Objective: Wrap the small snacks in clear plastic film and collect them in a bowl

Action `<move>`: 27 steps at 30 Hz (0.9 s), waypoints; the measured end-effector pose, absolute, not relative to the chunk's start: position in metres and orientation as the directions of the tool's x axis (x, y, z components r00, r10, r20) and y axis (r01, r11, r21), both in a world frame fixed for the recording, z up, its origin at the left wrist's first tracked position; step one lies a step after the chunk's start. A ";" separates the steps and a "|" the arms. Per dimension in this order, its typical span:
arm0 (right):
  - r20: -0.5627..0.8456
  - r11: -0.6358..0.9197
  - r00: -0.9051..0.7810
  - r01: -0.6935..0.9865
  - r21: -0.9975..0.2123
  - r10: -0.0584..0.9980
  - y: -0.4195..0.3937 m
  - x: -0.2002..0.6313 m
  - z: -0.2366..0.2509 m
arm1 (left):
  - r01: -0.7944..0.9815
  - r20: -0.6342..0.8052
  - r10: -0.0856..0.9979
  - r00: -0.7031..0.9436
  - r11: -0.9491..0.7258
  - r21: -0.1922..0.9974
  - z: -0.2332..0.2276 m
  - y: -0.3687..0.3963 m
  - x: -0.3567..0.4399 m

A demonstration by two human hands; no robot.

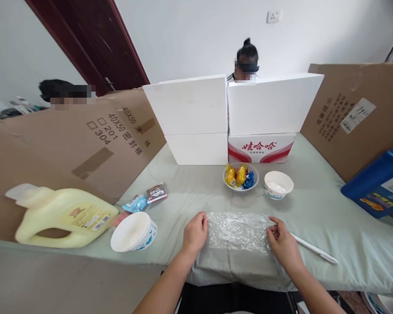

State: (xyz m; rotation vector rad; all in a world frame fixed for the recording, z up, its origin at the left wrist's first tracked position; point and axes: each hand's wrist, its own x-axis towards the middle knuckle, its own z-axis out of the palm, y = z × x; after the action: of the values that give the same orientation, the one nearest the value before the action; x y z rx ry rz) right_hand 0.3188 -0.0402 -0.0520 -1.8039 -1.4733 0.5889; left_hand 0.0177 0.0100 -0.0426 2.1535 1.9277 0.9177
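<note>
In the head view, your left hand (pixel 195 233) is nearly closed, fingers curled and thumb pinching the left edge of a crinkled clear plastic sheet (pixel 237 232). Your right hand (pixel 284 245), fingers loosely bent, pinches its right edge. The sheet stretches between them at the near side of the cloth-covered worktop (pixel 196 187); whether it touches the cloth, you cannot tell. A white pen-like stick (pixel 316 249) lies just beside your right hand, and a paper bowl (pixel 277 192) stands beyond it.
</note>
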 end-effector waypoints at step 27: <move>0.348 -0.017 0.194 0.892 -0.452 0.917 -0.005 0.318 -0.064 | 0.836 0.398 0.916 -0.050 -0.180 0.519 -0.075 0.007 0.014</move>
State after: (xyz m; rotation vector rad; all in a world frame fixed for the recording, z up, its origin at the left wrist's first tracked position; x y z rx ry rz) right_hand 0.3183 -0.0050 -0.0643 -1.8936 -1.6863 0.0572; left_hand 0.0140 0.0072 -0.0749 2.0810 1.9321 1.0420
